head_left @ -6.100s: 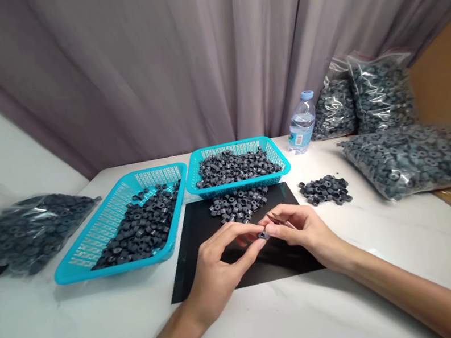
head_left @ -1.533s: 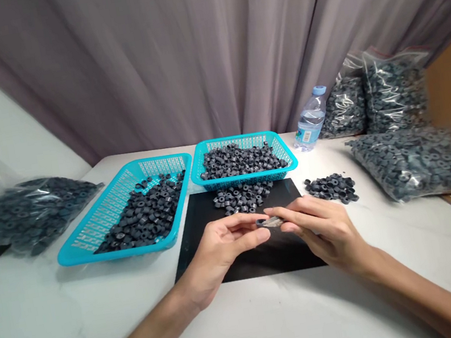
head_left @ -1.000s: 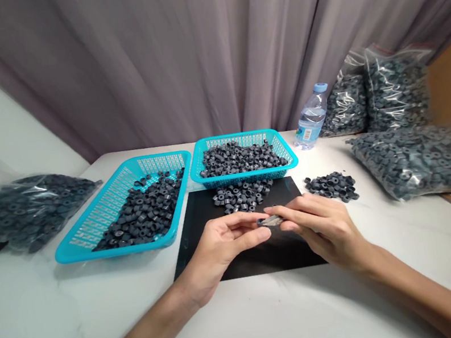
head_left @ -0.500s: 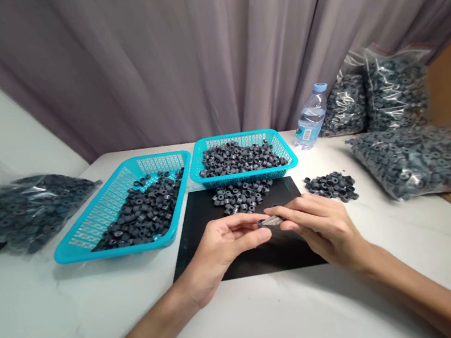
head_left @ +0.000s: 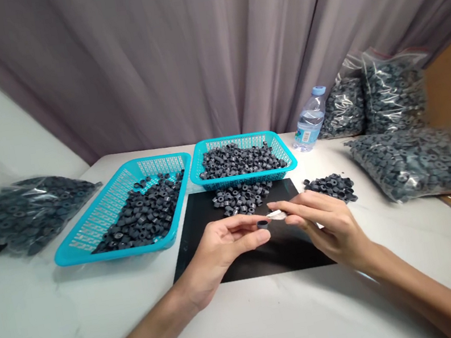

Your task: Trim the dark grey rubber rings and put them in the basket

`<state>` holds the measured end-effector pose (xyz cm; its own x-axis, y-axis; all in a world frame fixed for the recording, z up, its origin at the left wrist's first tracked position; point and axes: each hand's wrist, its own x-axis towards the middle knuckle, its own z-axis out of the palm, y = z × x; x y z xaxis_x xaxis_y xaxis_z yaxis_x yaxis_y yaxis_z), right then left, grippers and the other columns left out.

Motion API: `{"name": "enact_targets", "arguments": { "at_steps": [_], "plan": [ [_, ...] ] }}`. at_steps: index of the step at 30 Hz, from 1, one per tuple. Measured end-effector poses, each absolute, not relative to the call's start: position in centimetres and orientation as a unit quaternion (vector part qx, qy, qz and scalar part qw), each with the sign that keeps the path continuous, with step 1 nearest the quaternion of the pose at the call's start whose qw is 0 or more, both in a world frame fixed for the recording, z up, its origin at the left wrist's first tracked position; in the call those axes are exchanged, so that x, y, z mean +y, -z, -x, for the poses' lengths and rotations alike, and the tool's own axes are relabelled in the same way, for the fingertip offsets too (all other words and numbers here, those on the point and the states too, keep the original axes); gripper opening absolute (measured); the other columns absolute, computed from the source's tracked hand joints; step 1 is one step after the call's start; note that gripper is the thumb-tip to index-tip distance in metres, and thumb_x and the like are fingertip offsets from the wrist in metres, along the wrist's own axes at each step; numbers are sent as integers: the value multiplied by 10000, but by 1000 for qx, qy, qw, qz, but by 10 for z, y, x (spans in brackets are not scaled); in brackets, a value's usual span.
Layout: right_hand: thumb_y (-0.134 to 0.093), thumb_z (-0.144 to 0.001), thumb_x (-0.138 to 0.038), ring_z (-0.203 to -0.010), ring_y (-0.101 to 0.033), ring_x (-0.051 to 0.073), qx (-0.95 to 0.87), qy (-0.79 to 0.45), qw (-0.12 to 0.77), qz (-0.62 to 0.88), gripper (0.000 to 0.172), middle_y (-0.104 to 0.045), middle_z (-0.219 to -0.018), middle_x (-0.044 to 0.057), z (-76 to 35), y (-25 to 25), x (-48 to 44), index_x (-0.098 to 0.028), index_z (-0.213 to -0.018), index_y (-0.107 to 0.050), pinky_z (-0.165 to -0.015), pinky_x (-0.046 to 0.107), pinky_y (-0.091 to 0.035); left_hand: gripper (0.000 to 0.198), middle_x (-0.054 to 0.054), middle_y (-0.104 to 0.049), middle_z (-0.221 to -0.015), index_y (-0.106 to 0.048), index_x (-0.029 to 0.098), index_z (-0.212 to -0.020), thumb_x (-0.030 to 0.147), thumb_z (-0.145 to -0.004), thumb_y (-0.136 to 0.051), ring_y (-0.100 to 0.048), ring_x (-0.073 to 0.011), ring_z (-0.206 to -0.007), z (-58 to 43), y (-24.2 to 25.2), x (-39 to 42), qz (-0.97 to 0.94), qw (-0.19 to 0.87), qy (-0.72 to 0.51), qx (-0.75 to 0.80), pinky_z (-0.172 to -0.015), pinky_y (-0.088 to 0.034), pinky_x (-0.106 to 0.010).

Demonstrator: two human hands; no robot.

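Dark ring (head_left: 262, 225) is pinched in the left hand's (head_left: 220, 245) fingertips, above the black mat (head_left: 245, 263).
A pale tool (head_left: 277, 215) is gripped by the right hand's (head_left: 324, 219) curled fingers, its tip beside the ring. Loose rings (head_left: 243, 199) are heaped on mat and worktop (head_left: 260, 324); which have been worked cannot be told.

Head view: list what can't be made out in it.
All in the head view:
Pale tool: rear part mostly covered by the right hand.
Small dark piece: partly covered by the left hand.
Left bag: outer end cut off by the left edge.
Bottle label: print too small to read.
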<state>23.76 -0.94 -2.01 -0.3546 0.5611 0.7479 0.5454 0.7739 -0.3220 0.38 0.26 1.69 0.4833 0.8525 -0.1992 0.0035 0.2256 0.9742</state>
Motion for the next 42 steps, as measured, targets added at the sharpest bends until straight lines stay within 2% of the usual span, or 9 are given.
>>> {"name": "enact_targets", "arguments": {
  "at_steps": [12,18,20,24,27,31,35,38,42],
  "plan": [
    [-512,-1057,-253,-670,-553,158,-842,14,427,329,282,-694,-813,58,-232,20,-9,-169,-1273,-673,-613,298,-425,304,-80,-789,-1104,-791,196,-1059,344,-795,-827,-688,-230,-1054,-4,-15,2,-542,669,-317,396,-1016,-462,-354],
    [-525,-1030,-170,-661,-583,173,-780,21,507,367,241,-694,-835,77,-234,16,-13,-179,-1195,-701,-623,310,-453,298,-54,-786,-1039,-795,222,-1060,380,-807,-808,-700,-215,-981,-2,-17,5,-589,616,-313,419,-933,-516,-321],
    [-518,-1031,-181,-653,-573,172,-763,22,508,399,245,-666,-812,67,-237,14,-10,-184,-1181,-712,-619,308,-449,260,-42,-767,-964,-798,231,-1038,384,-829,-780,-692,-204,-887,3,-22,9,-655,500,-348,446,-866,-534,-317],
    [-467,-1061,-294,-729,-635,191,-739,9,465,488,280,-656,-839,67,-243,19,2,-176,-1128,-712,-663,305,-470,206,-30,-711,-923,-771,267,-1061,369,-918,-663,-635,-201,-816,27,-37,25,-743,117,-425,504,-840,-510,-338],
    [-455,-1064,-373,-767,-674,192,-726,-44,425,539,297,-690,-892,53,-242,27,8,-203,-1032,-696,-678,290,-484,231,-69,-710,-955,-740,266,-1104,334,-957,-576,-639,-264,-865,55,-46,40,-737,-78,-365,564,-820,-484,-395],
    [-659,-934,-513,-752,-677,201,-728,-110,376,562,312,-686,-869,25,-235,37,11,-206,-989,-661,-665,297,-499,324,-157,-735,-1018,-725,211,-1171,256,-980,-467,-642,-367,-918,88,-43,54,-719,-221,-223,620,-764,-460,-463],
    [-691,-925,-391,-783,-687,204,-741,-121,364,551,191,-689,-887,18,-228,45,14,-211,-970,-648,-679,298,-506,387,-173,-741,-1053,-696,183,-1225,166,-965,-410,-652,-368,-909,98,-39,57,-721,-274,-178,611,-787,-464,-472],
    [-631,-947,-284,-746,-673,191,-746,-121,371,539,88,-680,-839,9,-226,49,15,-214,-894,-637,-651,283,-485,324,-146,-726,-1107,-690,224,-1201,217,-975,-459,-637,-358,-998,85,-42,53,-737,-278,-221,576,-868,-452,-479],
    [-566,-964,-288,-705,-638,184,-734,-142,393,536,143,-671,-810,11,-226,53,18,-210,-864,-633,-629,280,-457,220,-88,-733,-1086,-712,257,-1091,272,-988,-518,-636,-304,-1047,47,-35,38,-801,-130,-308,497,-975,-429,-451]
  ]
}}
